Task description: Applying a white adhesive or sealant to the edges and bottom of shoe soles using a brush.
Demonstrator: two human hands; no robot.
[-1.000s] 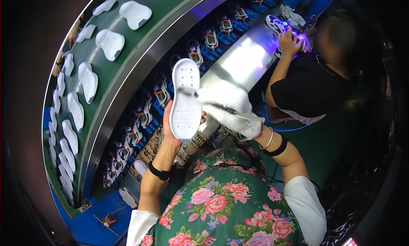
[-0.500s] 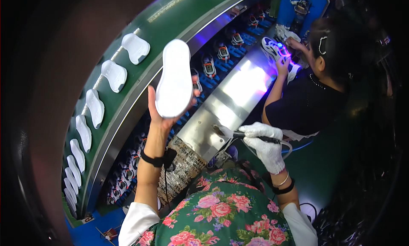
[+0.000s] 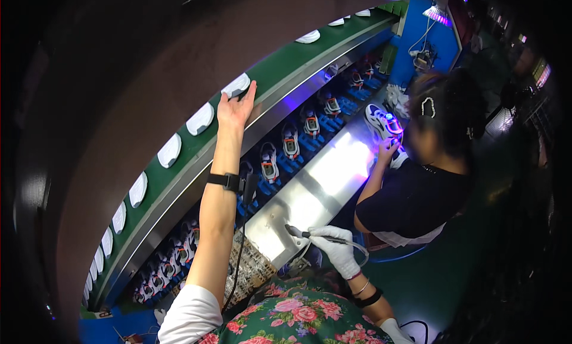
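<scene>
My bare left hand [image 3: 236,110] reaches over the green conveyor belt [image 3: 271,76], thumb and fingers spread on either side of a white shoe sole [image 3: 238,84]. The sole appears to rest on the belt just beyond the palm; any finger contact is hard to make out. In a white knit glove, my right hand [image 3: 333,245] grips a black-handled brush [image 3: 313,235] with a thin tube trailing from its back end. The brush's tip is over the near end of the shiny metal bench [image 3: 271,220].
Several more white soles [image 3: 170,151] line the belt. Shoe uppers [image 3: 269,164] stand in a row on a lower rack beneath the belt's metal edge. At right, a co-worker [image 3: 417,189] holds a white-and-dark shoe [image 3: 381,124] under purple light. A cable hangs from my left wrist.
My left hand has moved forward from above the bench to the belt, and the sole it held up is now there. My right hand still holds the brush. The whole view has shifted.
</scene>
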